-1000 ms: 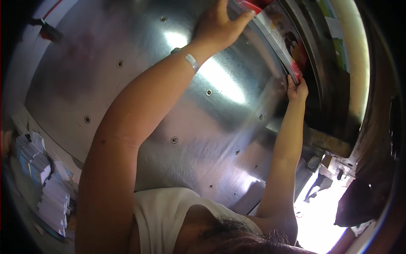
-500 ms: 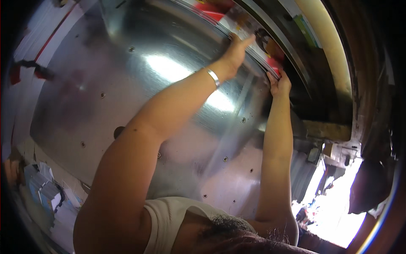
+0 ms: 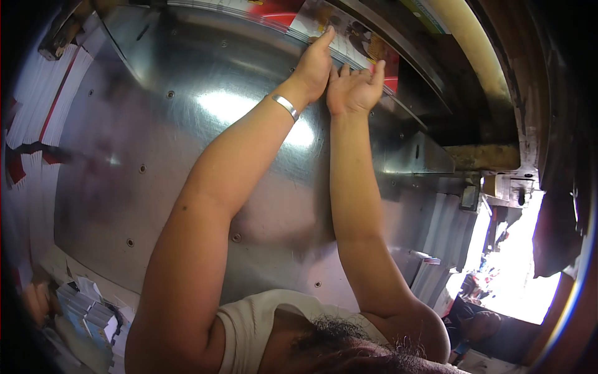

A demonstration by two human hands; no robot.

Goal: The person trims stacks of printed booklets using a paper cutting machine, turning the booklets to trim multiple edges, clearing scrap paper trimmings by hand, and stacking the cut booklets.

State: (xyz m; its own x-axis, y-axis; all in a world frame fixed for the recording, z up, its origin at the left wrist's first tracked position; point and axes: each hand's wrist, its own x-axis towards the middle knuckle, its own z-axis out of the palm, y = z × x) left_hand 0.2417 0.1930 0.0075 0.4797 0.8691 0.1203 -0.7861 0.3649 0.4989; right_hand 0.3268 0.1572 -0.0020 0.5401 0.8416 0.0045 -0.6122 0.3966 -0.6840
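Observation:
A low stack of printed sheets or booklets point(image 3: 349, 43), red and white with pictures on top, lies at the far edge of a shiny metal table point(image 3: 274, 162). My left hand point(image 3: 311, 65), a silver bracelet at its wrist, presses against the stack's near edge. Its thumb is stretched over the top sheet; the other fingers are partly hidden. Just to its right, my right hand point(image 3: 356, 89) is open, palm turned up, with fingertips at the same edge and the thumb pointing away.
A dark machine frame with a pale curved bar point(image 3: 483, 59) arches over the far right. Tall paper stacks point(image 3: 47, 100) stand at the left, and more paper bundles point(image 3: 87, 311) lie near left. Beyond the table's right side, a person point(image 3: 479, 324) is partly visible by a bright opening.
My right hand has moved left along the stack's edge, close to my left hand, and its fingers have spread. The view has shifted slightly; my left thumb still lies over the stack.

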